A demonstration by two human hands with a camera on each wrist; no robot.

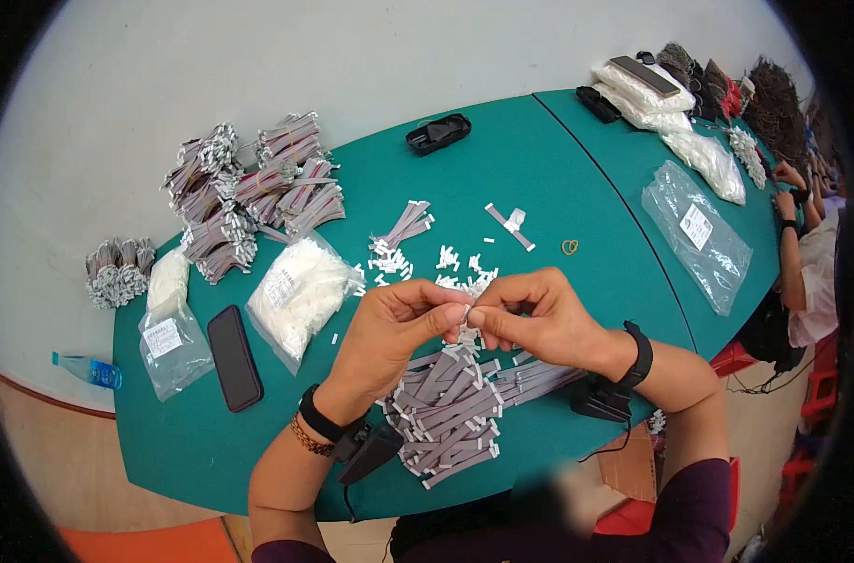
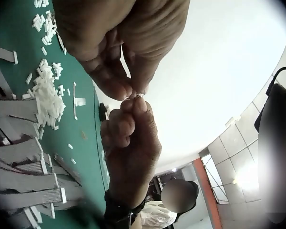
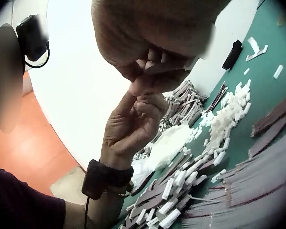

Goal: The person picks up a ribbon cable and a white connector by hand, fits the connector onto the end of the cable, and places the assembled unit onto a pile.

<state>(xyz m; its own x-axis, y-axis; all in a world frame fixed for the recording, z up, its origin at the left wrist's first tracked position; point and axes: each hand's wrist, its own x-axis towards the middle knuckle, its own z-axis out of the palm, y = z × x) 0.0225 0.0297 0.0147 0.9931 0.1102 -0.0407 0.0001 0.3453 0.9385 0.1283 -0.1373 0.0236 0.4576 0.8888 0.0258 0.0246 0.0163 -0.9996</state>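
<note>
My left hand (image 1: 385, 328) and right hand (image 1: 549, 319) meet fingertip to fingertip above the table. Between the fingertips is a small white connector piece (image 1: 466, 313), mostly hidden, which my left thumb and forefinger pinch. A short grey ribbon cable (image 3: 166, 67) runs inside my right hand's curled fingers, a white end showing by the palm. Under the hands lies a heap of grey ribbon cables (image 1: 445, 413) with white connectors on their ends. Just beyond is a pile of small white connector pieces (image 2: 47, 95).
Bundled cables (image 1: 258, 178) are stacked at the back left. Nearer stand a bag of white pieces (image 1: 300, 291), another plastic bag (image 1: 173, 338) and a phone (image 1: 234, 358). Rubber bands (image 1: 569, 247) lie right, a black case (image 1: 438, 134) at the back. Another person's arm (image 1: 791, 253) shows far right.
</note>
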